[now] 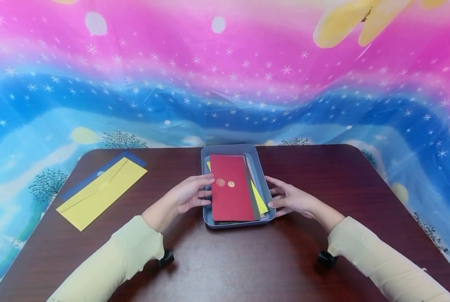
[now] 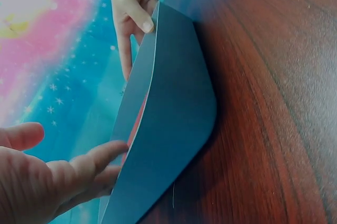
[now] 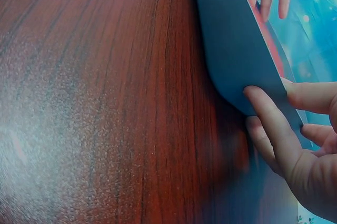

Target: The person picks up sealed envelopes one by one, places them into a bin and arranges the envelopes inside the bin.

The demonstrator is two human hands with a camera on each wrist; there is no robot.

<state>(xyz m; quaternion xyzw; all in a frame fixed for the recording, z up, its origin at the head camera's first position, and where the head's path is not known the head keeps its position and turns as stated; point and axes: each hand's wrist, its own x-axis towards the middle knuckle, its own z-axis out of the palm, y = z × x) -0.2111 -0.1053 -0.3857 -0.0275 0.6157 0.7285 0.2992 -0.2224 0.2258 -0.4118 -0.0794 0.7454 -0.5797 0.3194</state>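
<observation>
A blue-grey plastic tray (image 1: 232,225) stands on the table, holding a stack of paper envelopes. Uppermost lies a red envelope (image 1: 232,201) with gold round marks; the edge of a yellow one (image 1: 260,199) shows beneath. At the tray's left side is my left hand (image 1: 191,193), its fingers reaching over the rim to the red envelope's edge, thumb raised apart in the left wrist view. My right hand (image 1: 294,199) holds the tray's near right corner. In the right wrist view, fingertips (image 3: 258,98) press its outer wall while another digit sits at the rim.
To the left, a yellow envelope (image 1: 104,193) lies slantwise over a blue envelope (image 1: 132,157). Behind the dark wooden table (image 1: 225,268) hangs a pink and blue cloth (image 1: 247,84) with snowflakes, close to the tray's far end.
</observation>
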